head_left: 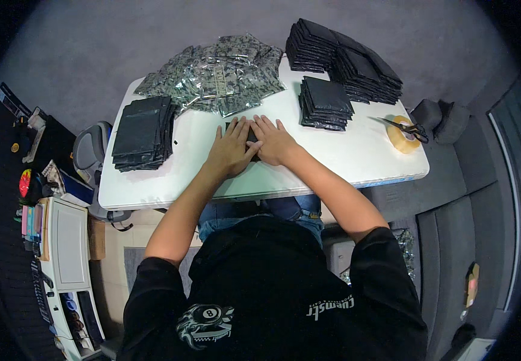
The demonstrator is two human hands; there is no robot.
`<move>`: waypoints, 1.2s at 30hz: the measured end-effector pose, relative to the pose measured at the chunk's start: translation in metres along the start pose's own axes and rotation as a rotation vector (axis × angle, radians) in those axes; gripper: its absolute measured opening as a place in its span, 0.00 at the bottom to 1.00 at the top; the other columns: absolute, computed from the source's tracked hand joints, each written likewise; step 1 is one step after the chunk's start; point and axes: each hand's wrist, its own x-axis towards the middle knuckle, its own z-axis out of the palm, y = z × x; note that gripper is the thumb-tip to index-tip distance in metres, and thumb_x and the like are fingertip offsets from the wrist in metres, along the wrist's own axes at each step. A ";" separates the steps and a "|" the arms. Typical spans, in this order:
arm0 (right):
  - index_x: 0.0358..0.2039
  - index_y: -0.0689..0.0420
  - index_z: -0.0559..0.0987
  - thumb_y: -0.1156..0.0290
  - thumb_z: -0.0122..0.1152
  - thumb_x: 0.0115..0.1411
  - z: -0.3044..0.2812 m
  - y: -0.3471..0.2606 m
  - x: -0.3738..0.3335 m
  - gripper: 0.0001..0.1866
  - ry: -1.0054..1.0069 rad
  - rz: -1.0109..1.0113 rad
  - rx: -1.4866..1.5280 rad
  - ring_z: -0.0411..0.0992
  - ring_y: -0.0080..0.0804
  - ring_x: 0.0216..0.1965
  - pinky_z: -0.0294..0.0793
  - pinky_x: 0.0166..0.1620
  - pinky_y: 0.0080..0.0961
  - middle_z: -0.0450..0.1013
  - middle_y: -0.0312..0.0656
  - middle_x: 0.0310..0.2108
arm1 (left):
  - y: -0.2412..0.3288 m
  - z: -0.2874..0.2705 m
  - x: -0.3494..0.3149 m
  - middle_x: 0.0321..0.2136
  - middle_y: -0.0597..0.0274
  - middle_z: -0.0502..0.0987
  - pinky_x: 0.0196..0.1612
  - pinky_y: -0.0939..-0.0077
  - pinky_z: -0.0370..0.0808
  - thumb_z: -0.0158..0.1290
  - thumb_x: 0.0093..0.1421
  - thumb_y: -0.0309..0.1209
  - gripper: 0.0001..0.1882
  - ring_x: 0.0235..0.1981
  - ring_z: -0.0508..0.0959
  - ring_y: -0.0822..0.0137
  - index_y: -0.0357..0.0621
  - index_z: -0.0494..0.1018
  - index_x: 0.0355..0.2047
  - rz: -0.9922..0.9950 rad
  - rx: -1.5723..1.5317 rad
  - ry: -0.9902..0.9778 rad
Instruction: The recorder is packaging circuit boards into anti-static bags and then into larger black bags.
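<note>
My left hand [229,150] and my right hand [273,142] lie flat, side by side, near the front middle of the table, fingers stretched out and pointing away from me. Beneath them is a small black item [252,136], mostly covered; it looks like a black plastic packet. Just beyond my fingertips spreads a heap of camouflage-patterned items in clear plastic bags [212,75]. A stack of black plastic packets [143,129] stands to the left of my hands. To the right is a smaller stack of black packets [325,101].
The white table [152,186] also bears long rows of stacked black packets [347,57] at its far right. A tape roll [400,142] lies near the right edge with black-handled scissors [414,129] on it. A grey sofa [447,174] borders the right; a grey chair [92,147] stands left.
</note>
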 end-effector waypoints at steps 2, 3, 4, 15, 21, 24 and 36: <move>0.81 0.60 0.50 0.45 0.38 0.77 0.000 -0.001 0.000 0.42 0.012 0.016 0.034 0.41 0.51 0.83 0.43 0.80 0.59 0.44 0.53 0.82 | -0.002 0.002 0.001 0.79 0.46 0.56 0.77 0.31 0.48 0.39 0.74 0.64 0.47 0.80 0.51 0.43 0.37 0.56 0.78 -0.009 0.002 0.005; 0.81 0.60 0.50 0.45 0.38 0.77 0.000 -0.002 -0.001 0.42 0.011 0.016 0.032 0.41 0.51 0.83 0.43 0.80 0.59 0.44 0.53 0.82 | -0.002 0.004 0.002 0.79 0.46 0.56 0.77 0.31 0.48 0.39 0.74 0.64 0.47 0.80 0.51 0.43 0.37 0.56 0.78 -0.009 0.000 0.006; 0.81 0.60 0.50 0.45 0.38 0.77 -0.001 -0.002 -0.002 0.42 0.008 0.015 0.023 0.41 0.51 0.83 0.43 0.80 0.60 0.44 0.53 0.82 | -0.003 0.004 0.002 0.79 0.46 0.56 0.77 0.31 0.48 0.39 0.74 0.65 0.48 0.80 0.51 0.43 0.38 0.56 0.78 -0.011 0.003 0.012; 0.80 0.60 0.51 0.45 0.43 0.75 0.010 0.009 -0.003 0.43 0.065 0.003 -0.036 0.45 0.52 0.82 0.47 0.78 0.62 0.47 0.54 0.81 | -0.006 -0.001 0.005 0.77 0.45 0.58 0.79 0.43 0.49 0.41 0.76 0.59 0.44 0.79 0.54 0.42 0.35 0.56 0.77 -0.016 -0.015 -0.019; 0.60 0.55 0.83 0.54 0.78 0.56 -0.019 0.037 0.022 0.34 0.231 -0.010 0.335 0.74 0.54 0.61 0.74 0.64 0.41 0.77 0.54 0.59 | -0.065 -0.029 0.048 0.67 0.43 0.72 0.68 0.51 0.70 0.60 0.66 0.42 0.30 0.66 0.72 0.44 0.37 0.76 0.63 0.045 -0.144 -0.123; 0.57 0.58 0.85 0.53 0.81 0.51 -0.037 0.044 0.042 0.35 -0.035 0.000 0.406 0.80 0.53 0.52 0.79 0.58 0.40 0.81 0.54 0.51 | -0.072 -0.047 0.063 0.53 0.42 0.82 0.56 0.57 0.78 0.67 0.57 0.36 0.26 0.53 0.82 0.47 0.38 0.83 0.54 0.008 -0.160 -0.215; 0.38 0.57 0.84 0.73 0.77 0.52 -0.092 0.023 -0.018 0.13 0.514 -0.230 0.439 0.77 0.44 0.40 0.78 0.45 0.37 0.77 0.44 0.35 | -0.029 -0.108 0.019 0.38 0.55 0.80 0.49 0.60 0.77 0.71 0.52 0.29 0.13 0.44 0.81 0.51 0.44 0.78 0.35 0.247 -0.233 0.144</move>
